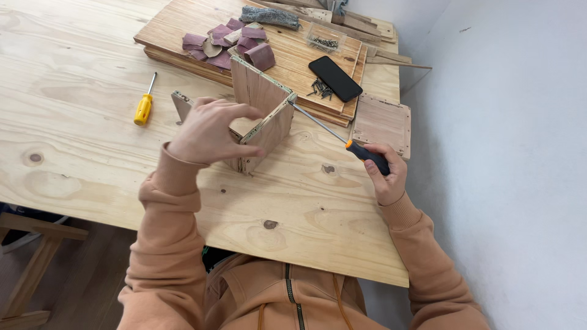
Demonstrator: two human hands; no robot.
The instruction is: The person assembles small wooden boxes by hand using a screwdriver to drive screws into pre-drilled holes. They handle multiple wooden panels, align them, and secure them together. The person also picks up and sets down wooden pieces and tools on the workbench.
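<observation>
At the box's (264, 116) corner edge, the right hand's (384, 174) screwdriver (342, 138) tip rests.

Pale pine counter (73, 122) with knots, pushed against plain white wall (507, 153) at right. Wooden floor (104, 269) and timber frame (36, 256) lower left. Even daylight.

Bright, even daylight, soft faint shadows, sharp focus, slight wide-angle stretch at the edges.

Open tabletop (79, 140) left of the yellow screwdriver (143, 107); stacked boards (183, 24), sandpaper scraps (223, 43), phone (334, 78) crowding behind.
</observation>
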